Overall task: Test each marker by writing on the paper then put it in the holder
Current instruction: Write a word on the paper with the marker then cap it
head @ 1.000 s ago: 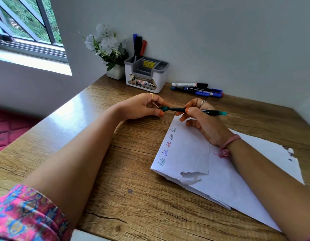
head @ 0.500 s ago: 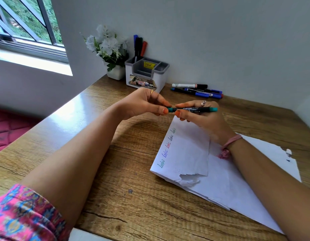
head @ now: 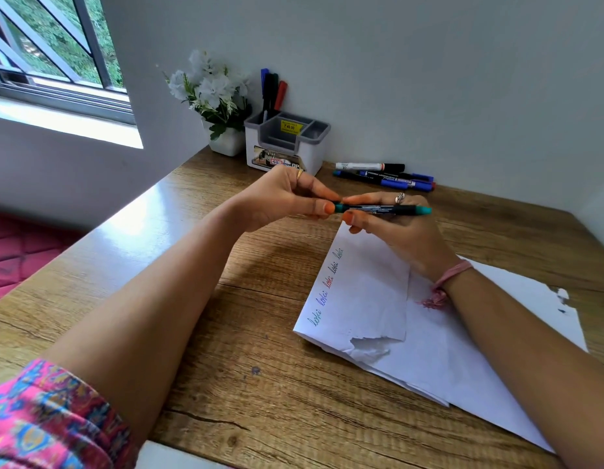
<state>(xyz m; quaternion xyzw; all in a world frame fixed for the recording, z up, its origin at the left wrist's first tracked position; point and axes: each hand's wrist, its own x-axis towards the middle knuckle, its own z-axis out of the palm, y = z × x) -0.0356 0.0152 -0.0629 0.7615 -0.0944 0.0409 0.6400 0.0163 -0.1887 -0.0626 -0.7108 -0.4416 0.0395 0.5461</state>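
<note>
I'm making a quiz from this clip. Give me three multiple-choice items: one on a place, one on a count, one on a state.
1. Where do the loose markers lie?
A. right of the white and grey holder
B. on the white paper
C. by the window

2. How many handwritten words are on the paper?
A. two
B. five
C. nine

3. The teal-capped black marker is:
A. in the holder
B. flat on the wooden table
C. held by both hands

A: against the wall beside the holder.
B: five along the edge.
C: left hand pinches its end, right hand its barrel.
</note>
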